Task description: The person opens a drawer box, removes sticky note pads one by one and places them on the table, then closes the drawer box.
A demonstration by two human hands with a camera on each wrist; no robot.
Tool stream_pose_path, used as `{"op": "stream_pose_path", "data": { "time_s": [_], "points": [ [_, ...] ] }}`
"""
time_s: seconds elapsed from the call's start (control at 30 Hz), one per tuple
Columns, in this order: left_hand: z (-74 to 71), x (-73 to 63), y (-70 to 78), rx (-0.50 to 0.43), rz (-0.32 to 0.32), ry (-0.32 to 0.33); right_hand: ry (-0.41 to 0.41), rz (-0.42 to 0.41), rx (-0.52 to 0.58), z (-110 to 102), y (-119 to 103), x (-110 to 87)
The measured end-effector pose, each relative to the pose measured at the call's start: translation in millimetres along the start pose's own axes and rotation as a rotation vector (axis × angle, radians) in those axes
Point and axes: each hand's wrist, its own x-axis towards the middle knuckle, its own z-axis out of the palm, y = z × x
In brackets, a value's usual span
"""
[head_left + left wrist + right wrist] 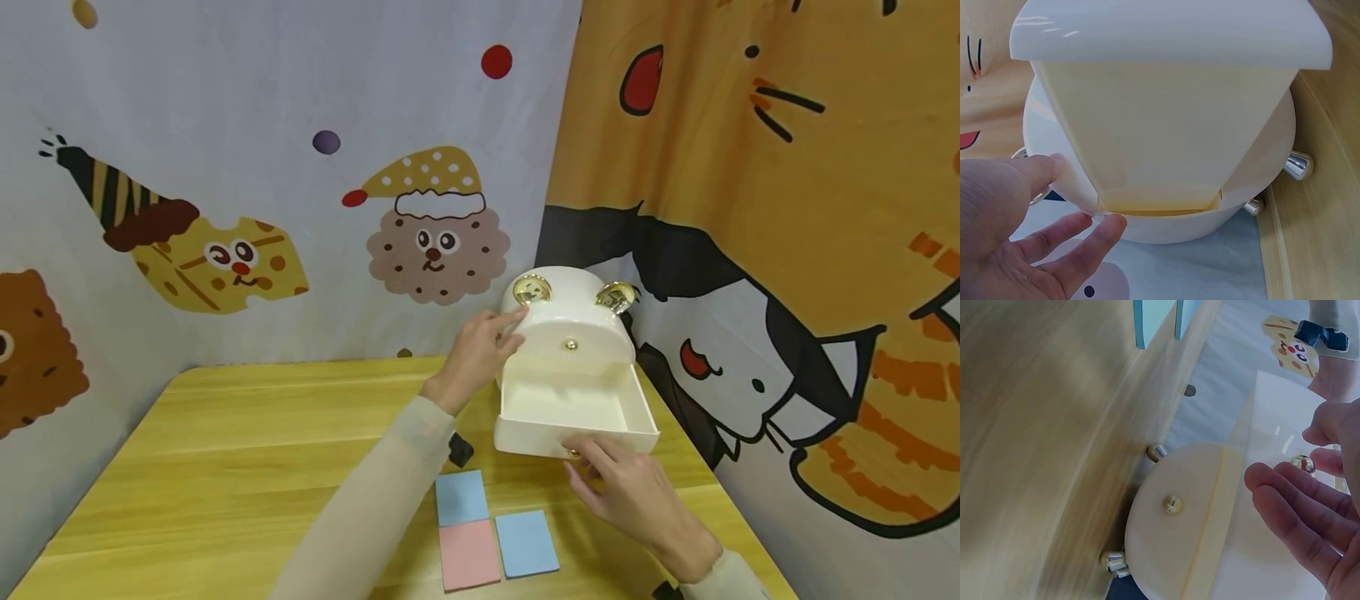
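A rounded white drawer box [573,296] with gold ears stands at the back right of the table. One drawer [573,433] is pulled out, its inside showing bare. My left hand [480,354] touches the side of the box near one ear, its fingers spread; the left wrist view shows the thumb and fingertips at the front edge beside the drawer opening. My right hand [626,492] is at the drawer front, with fingertips by its gold knob [1302,464]. Thumb and fingers stand apart there, the fingers fairly straight.
Two blue pads of square paper [527,543] and a pink one [468,554] lie on the wooden table [247,467] in front of the drawer. More gold knobs [1172,505] and gold feet [1156,452] show on the box. Cartoon-printed curtains [270,83] hang behind.
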Motion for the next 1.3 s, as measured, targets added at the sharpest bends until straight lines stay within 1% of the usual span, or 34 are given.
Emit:
{"op": "stream_pose_path", "data": {
  "time_s": [0.27,0.53,0.67,0.97,1.3],
  "points": [
    [-0.6,0.7,1.2,-0.017,0.000,0.003,-0.007,0.024,0.005,1.4,3.6,-4.4],
    [1.4,2.4,0.8,0.005,-0.005,-0.006,-0.012,0.038,-0.004,-0.1,3.1,-4.0],
    [1.6,3.4,1.0,-0.001,-0.007,-0.007,-0.015,0.045,-0.009,-1.3,2.9,-2.6],
    [0.5,2.0,0.7,-0.006,-0.019,-0.016,-0.013,0.036,0.002,-0.7,3.2,-2.1],
    [-1.6,2.0,2.4,-0.006,-0.024,-0.025,-0.011,0.038,-0.013,0.1,4.1,0.0]
  ]
}}
